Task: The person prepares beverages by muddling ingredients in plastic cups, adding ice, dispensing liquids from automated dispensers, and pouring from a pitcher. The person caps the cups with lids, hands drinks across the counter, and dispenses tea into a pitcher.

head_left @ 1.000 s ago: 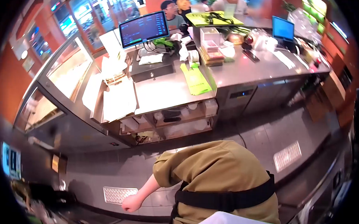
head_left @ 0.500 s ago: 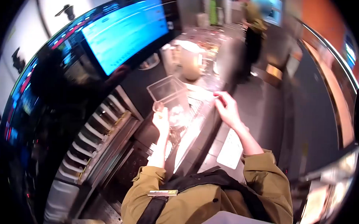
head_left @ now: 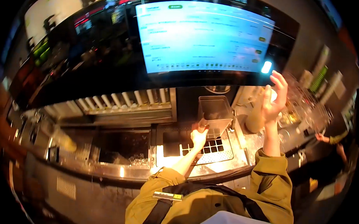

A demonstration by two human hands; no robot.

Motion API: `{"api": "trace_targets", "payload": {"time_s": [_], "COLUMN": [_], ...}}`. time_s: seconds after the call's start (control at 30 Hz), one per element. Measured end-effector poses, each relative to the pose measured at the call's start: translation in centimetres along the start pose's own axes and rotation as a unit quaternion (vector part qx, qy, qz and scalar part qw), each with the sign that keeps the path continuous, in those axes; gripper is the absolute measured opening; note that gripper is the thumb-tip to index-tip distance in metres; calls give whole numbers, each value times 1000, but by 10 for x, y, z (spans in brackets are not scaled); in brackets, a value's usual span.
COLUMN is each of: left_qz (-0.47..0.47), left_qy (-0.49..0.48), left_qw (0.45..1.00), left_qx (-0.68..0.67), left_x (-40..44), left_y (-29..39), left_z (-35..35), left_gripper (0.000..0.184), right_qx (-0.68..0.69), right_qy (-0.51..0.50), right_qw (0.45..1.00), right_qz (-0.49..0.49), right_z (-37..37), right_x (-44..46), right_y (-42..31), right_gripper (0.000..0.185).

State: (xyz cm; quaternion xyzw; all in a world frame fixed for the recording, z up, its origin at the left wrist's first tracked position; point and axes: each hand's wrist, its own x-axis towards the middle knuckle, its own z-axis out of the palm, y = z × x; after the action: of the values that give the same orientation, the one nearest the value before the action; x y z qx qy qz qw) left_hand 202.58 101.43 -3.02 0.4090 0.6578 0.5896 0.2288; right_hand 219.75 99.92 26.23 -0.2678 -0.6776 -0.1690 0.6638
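My left hand (head_left: 199,135) is closed around the handle of a clear square jug (head_left: 216,110), held above a metal drip grate (head_left: 215,150) in the counter. The jug looks empty. My right hand (head_left: 275,98) is raised at the lower right corner of a large lit screen (head_left: 206,38), its thumb and fingers apart and nothing in them. A small bright white glow shows near its fingertips; whether they touch the screen I cannot tell.
Left of the grate, a sunken bin (head_left: 123,147) holds some ice. White dispenser levers (head_left: 126,100) line the back. A large pale container (head_left: 255,120) and stacked cups (head_left: 318,79) stand at the right. Another person's arm (head_left: 332,138) reaches in at far right.
My view has swung left to face the screen and counter. The right hand has gone up to the screen's corner, while the left still holds the jug.
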Motion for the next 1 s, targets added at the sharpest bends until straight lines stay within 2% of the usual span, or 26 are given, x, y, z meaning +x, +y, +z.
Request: {"api": "trace_targets", "payload": {"time_s": [0.07,0.1,0.13,0.17,0.33,0.5,0.67,0.83,1.0], "left_qz": [195,116,46,39,91,122,128,118,93], "left_qy": [159,15,-120,-179,-117,-125,-120,-120,-130], "left_qw": [967,986,968,950,947,941,939,941,945], "left_qx": [-33,121,214,253,284,290,294,292,286], "left_x": [-7,-7,7,14,20,22,30,24,21], "left_y": [50,51,53,50,22,10,3,15,30], "left_z": [-13,-17,-18,-15,-9,-6,-5,-9,-11], "left_gripper": [61,78,72,69,55,49,53,49,60], "right_qx": [5,12,19,23,72,-7,-2,-5,-16], "right_qy": [20,26,26,27,51,42,8,26,20], "right_qw": [1000,999,999,999,994,994,991,989,990], "right_qz": [-10,-18,-30,-25,-66,-104,-135,-143,-140], "right_z": [6,9,11,12,19,17,19,29,34], "right_x": [1,0,1,2,14,34,51,54,56], "right_y": [8,18,19,19,30,37,25,20,17], "right_gripper": [27,27,29,31,24,26,21,20,20]}}
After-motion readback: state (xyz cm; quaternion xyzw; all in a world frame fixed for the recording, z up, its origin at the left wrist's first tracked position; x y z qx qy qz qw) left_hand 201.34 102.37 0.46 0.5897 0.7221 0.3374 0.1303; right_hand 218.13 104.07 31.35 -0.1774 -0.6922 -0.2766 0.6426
